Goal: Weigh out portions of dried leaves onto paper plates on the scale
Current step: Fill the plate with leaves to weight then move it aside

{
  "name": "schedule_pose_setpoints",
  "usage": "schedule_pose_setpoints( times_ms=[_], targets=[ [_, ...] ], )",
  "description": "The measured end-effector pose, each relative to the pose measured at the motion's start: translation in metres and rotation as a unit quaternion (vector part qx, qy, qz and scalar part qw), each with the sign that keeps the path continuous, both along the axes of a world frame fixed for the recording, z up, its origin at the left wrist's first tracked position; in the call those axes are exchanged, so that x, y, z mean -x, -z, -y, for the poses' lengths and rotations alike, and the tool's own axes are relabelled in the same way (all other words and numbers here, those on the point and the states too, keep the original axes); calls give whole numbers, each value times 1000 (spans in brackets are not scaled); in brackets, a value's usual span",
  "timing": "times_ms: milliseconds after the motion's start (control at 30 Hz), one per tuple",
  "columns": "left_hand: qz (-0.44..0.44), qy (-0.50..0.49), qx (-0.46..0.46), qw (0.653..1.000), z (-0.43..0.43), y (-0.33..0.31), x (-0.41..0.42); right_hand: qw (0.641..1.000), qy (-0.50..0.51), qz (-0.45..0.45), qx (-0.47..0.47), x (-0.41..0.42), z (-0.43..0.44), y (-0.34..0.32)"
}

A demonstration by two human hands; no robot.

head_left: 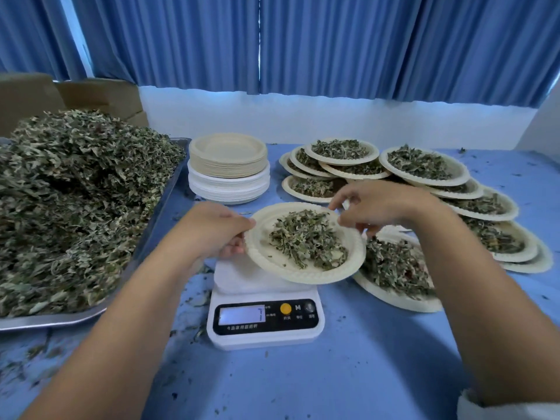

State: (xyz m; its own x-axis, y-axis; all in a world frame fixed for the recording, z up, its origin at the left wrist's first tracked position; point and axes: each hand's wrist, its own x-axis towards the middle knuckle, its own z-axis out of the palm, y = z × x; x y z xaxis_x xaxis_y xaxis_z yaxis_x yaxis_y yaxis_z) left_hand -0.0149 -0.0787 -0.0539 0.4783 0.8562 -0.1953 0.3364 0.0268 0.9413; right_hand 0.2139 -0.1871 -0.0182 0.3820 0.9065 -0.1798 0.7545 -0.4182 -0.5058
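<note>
Blue curtains [333, 43] hang behind a blue table [363, 359] that is scattered with leaf crumbs.

From the head view, the main risk is a spill. The plate [272, 259] sits tilted over the scale [263, 316] and is shifted to the right, so part of it hangs past the weighing surface. I cannot tell if it rests on the scale or is lifted just above it. The dried leaves [306, 237] are loose and light. If the tilt grows or the move is quick, I think they can slide over the low rim onto the table or onto the filled plate [394, 298] just beside the scale. The paper rim is soft and may bend under a pinch at only two places. The plate can also knock the nearby filled plates [424, 165] on the right.

The left hand [212, 234] grips the left rim of the plate, fingers curled under it. The right hand [381, 204] seems to pinch the far right rim with its fingertips. So the plate lies between both hands, and the leaves are in its middle, not touched by the fingers.

On the left stands a tray [60, 319] with a big leaf pile [75, 192], and behind the scale is a stack of empty plates [228, 168].
</note>
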Motion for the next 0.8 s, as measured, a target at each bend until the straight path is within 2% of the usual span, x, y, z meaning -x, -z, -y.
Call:
schedule_pose_setpoints(
  times_ms=[167,500,800],
  targets=[
    [58,39,49,996,27,-5,-57,996,84,25,10,-44,24,-11],
    [39,54,73,995,38,6,-138,978,191,77,45,-82,40,5],
    [1,52,29,998,36,17,-160,963,244,100,58,-97,38,14]
  ],
)
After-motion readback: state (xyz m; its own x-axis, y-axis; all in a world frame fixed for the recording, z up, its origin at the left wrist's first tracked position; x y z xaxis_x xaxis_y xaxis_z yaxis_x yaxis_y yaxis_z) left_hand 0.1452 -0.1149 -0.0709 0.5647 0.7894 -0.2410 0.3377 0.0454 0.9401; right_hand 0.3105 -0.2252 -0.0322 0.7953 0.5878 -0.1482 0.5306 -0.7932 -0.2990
